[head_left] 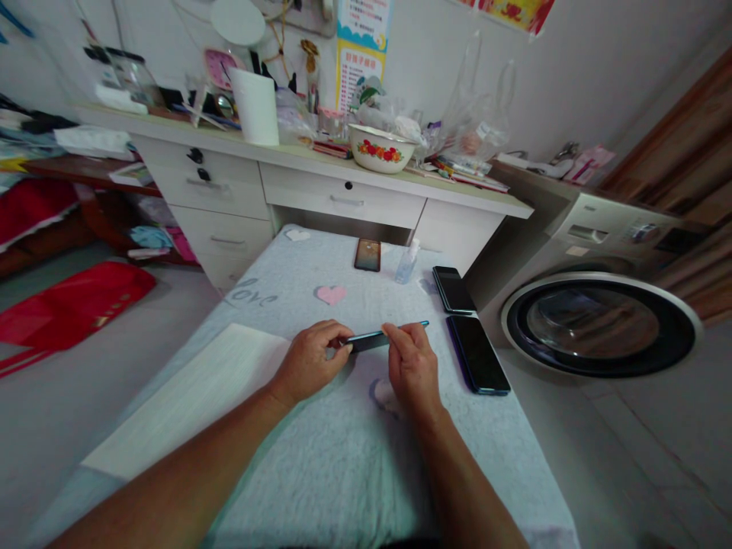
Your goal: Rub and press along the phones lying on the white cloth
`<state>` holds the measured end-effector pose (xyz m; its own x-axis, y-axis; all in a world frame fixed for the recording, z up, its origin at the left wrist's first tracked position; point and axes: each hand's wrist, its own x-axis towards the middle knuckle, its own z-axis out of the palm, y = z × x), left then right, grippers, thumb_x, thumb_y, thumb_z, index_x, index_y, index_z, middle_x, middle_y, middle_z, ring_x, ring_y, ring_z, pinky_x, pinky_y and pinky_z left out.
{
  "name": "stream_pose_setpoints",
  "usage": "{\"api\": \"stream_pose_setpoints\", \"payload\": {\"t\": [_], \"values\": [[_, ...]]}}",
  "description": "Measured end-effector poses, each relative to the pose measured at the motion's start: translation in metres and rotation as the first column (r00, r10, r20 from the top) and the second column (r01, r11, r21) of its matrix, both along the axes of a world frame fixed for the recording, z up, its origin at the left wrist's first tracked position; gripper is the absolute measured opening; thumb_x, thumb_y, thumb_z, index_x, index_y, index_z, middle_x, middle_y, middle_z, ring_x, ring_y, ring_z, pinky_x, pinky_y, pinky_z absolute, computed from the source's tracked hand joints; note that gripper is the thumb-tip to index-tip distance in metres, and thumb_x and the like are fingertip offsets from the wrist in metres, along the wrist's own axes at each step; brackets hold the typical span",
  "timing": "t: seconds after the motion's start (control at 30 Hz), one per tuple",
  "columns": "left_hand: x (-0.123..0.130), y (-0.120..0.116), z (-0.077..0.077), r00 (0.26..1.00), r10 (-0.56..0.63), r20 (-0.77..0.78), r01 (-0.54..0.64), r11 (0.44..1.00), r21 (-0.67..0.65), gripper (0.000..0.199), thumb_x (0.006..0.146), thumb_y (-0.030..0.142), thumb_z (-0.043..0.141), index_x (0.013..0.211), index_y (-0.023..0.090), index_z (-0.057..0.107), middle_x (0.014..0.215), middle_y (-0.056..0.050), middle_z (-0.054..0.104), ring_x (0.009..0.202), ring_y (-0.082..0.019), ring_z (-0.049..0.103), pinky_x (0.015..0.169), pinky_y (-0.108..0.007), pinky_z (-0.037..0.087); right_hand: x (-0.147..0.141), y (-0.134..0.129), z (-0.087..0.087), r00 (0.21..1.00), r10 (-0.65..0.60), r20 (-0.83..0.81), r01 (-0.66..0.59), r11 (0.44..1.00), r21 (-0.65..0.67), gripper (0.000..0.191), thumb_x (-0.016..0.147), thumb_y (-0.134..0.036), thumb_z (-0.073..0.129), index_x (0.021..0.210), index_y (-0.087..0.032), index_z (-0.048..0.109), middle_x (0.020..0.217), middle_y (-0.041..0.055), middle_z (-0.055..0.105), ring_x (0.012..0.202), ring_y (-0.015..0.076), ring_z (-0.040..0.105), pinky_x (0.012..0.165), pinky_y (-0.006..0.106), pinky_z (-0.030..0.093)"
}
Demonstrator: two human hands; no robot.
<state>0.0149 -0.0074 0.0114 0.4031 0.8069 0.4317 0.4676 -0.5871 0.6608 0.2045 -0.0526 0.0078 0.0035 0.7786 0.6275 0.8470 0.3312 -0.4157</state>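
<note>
Holding the held phone (367,341) up off the bench (320,473) is the part that I judge done: it hangs between my two grips, in front of me. My left grip (313,358) is pinched closed on its left end, thumb below and fingertips above. My right grip (412,370) is curled closed on it nearer the other end, thumb and forefinger together at its upper edge; whether something small is tucked in there as well, I cannot tell. The handling looks under way to me, not finished, since both grips are on the phone and it is not set down. Beyond my right grip, to its right, lie a smaller dark phone (454,290) and a larger dark phone (478,354), and ahead of both grips a brown phone (367,255) rests beside a clear spray bottle (406,263). None of these is being touched; whether any has been dealt with does not show. A pale sheet (188,412) lies left of my left grip, also untouched.

As for the held phone, it looks slim and dark, turned nearly edge-on, with a bluish rim and its right end slightly raised. Its far side is hidden, and I see no lit display.
</note>
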Motion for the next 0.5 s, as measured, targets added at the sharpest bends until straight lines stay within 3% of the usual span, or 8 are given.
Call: {"api": "stream_pose_setpoints", "payload": {"t": [0.5], "values": [[-0.001, 0.002, -0.001, 1.0, 0.005, 0.017, -0.005, 1.0, 0.024, 0.011, 0.077, 0.014, 0.056, 0.081, 0.019, 0.064, 0.071, 0.001, 0.062, 0.066, -0.013, 0.058, 0.064, -0.025, 0.046, 0.032, 0.008, 0.002, 0.962, -0.272, -0.021, 0.272, 0.962, 0.013, 0.03, 0.093, -0.021, 0.042, 0.105, -0.019, 0.069, 0.085, 0.0048, 0.054, 0.075, 0.0152, 0.052, 0.07, 0.028, 0.044]]}}
